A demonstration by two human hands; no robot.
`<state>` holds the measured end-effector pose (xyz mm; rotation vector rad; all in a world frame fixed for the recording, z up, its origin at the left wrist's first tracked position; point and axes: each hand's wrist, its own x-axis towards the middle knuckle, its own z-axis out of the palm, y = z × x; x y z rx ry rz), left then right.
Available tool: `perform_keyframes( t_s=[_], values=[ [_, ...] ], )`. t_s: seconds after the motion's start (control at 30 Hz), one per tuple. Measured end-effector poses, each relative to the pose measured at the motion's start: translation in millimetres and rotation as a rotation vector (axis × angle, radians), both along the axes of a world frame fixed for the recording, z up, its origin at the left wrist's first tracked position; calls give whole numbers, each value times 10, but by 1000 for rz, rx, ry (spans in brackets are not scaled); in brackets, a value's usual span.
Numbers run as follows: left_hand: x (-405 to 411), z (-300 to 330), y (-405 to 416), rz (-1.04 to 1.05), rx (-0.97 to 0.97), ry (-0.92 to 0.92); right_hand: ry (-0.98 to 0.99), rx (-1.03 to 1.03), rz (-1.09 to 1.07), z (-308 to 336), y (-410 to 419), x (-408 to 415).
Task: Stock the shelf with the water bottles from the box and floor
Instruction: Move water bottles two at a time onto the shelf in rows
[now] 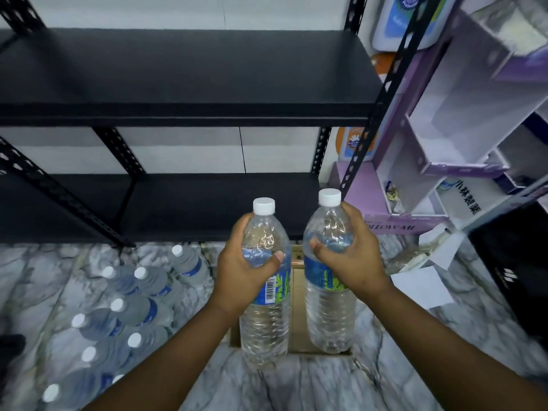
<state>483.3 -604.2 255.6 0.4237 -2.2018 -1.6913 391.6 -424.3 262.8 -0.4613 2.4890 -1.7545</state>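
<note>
Fingers of the left hand (241,271) wrap one water bottle (264,318); the right hand (351,262) clasps another bottle (329,315). Both hang over the cardboard box (296,310), near the black shelf (184,203). More bottles (127,307) lie left on the floor (311,387).

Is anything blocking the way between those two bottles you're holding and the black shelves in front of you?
Nothing visible does. The left hand and right hand each hold a water bottle upright, just before the lower shelf. Its board looks bare, as does the upper shelf.
</note>
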Motion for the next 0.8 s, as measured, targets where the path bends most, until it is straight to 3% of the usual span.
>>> perform_keyframes(
  t_s=[0.37,0.8],
  values=[
    [327,1661,18,70,14,-12,1,8,6,1604,14,274],
    [836,2839,77,118,-1,-17,-18,36,-10,2754,149,865]
  ],
)
